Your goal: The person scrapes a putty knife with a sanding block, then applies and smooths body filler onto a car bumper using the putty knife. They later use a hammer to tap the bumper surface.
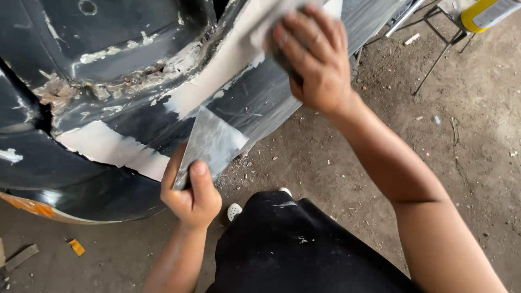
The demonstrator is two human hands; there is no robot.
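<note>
Head view, 1 frame.

Item 1: dark trousers (304, 244), flecked with pale filler, lowest in frame and closest to the lens; a white shoe tip (234, 210) shows just above them, on the dirt floor (434, 141).

Item 2: left hand (191, 195), fingers closed around the base of a wide metal spreader (211, 144), thumb pressed flat on the blade. The blade fans up and away from the hand, its far edge lying against the panel.

Item 3: right hand (315, 59), above and to the right of the left hand, fingers curled and clamped on a dark sanding block (282, 57) wrapped in pale paper, pressed onto the panel.

Item 4: dark car body panel (260, 103), curved, under both hands. Pale filler (217, 70) runs in a broad band from beneath the right hand down toward the left hand, with a 2nd patch lower left of the spreader.

Progress, as judged: filler is laid on and partly smoothed near the right hand; the seam left of both hands looks rough, cracked and flaking, so shaping there appears unfinished.

Item 5: yellow container (485, 13) on a thin metal stand (434, 59), well right of the right hand.
</note>
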